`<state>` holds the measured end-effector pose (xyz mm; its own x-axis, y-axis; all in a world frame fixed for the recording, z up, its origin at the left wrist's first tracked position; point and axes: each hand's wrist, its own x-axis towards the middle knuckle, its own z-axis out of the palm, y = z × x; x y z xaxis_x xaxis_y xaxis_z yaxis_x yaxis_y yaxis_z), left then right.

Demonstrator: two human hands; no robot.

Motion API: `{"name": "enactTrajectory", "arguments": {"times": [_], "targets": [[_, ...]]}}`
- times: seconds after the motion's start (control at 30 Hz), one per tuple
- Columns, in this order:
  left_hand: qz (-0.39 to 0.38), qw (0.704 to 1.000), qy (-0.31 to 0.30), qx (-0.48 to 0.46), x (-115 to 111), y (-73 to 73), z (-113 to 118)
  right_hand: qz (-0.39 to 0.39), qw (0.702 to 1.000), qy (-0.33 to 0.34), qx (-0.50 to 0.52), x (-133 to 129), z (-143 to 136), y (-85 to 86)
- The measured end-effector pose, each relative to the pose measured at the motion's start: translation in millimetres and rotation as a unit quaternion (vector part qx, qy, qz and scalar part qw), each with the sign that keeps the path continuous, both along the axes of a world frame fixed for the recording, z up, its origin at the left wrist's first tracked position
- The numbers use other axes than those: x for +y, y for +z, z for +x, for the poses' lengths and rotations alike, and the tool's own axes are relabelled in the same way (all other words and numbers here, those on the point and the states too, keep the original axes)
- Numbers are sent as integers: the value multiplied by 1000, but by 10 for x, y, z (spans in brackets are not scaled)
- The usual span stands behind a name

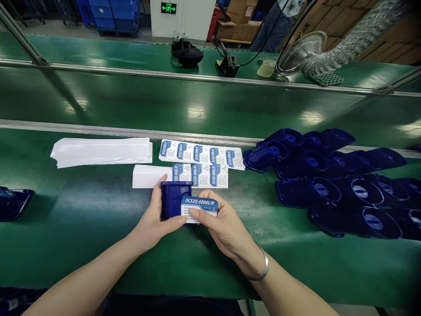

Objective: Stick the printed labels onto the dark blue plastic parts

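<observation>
A dark blue plastic housing (171, 199) is held by my left hand (151, 226), thumb along its lower edge and fingers at its left side. My right hand (221, 221) pinches a blue and white label (200, 202) printed DC52Q-5000L/H, which overlaps the housing's right part. Whether the label is stuck down cannot be seen. Just behind the hands lies a label strip (219, 176), its left part bare white. Another label strip (204, 153) lies farther back.
A stack of white strips (101, 151) lies back left. Several dark blue housings (320, 188) crowd the right side, and a blue part (15, 204) sits far left. Behind the green table (98, 263) runs a metal rail (131, 131). A person (272, 26) stands beyond.
</observation>
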<state>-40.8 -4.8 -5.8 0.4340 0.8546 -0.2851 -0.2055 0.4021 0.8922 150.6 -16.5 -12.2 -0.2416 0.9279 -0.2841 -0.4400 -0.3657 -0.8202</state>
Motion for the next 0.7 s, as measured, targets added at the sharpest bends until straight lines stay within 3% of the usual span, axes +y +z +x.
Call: {"name": "enactTrajectory", "arguments": {"times": [0.7], "targets": [[15,1000,20,6,-24,-64,2,-4,1000,-3,14,2,4,3]]}}
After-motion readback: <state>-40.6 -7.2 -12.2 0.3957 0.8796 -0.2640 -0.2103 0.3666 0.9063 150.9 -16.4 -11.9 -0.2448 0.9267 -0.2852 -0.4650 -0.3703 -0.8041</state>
